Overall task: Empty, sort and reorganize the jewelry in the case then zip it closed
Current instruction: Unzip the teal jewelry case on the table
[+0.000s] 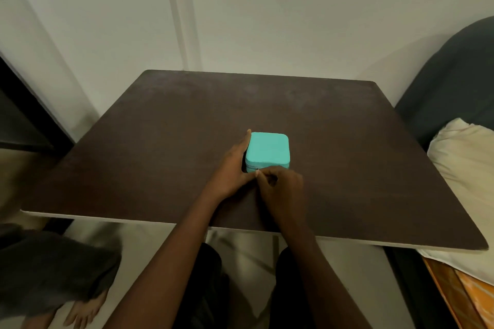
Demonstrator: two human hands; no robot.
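Observation:
A small square turquoise jewelry case (267, 148) sits closed near the middle of the dark brown table (160, 141). My left hand (231, 168) rests flat against the case's left side, fingers straight along its wall and thumb at the front corner. My right hand (280, 181) is at the case's front edge, with thumb and fingers pinched at the zipper line, where a small metal pull (257, 169) shows. No jewelry is visible; the inside of the case is hidden.
The table's near edge (187, 224) is pale. A grey chair back (459, 75) and a cream pillow (465, 163) stand at the right. A white wall lies behind the table. Another person's bare foot (83, 312) and dark cloth lie on the floor at lower left.

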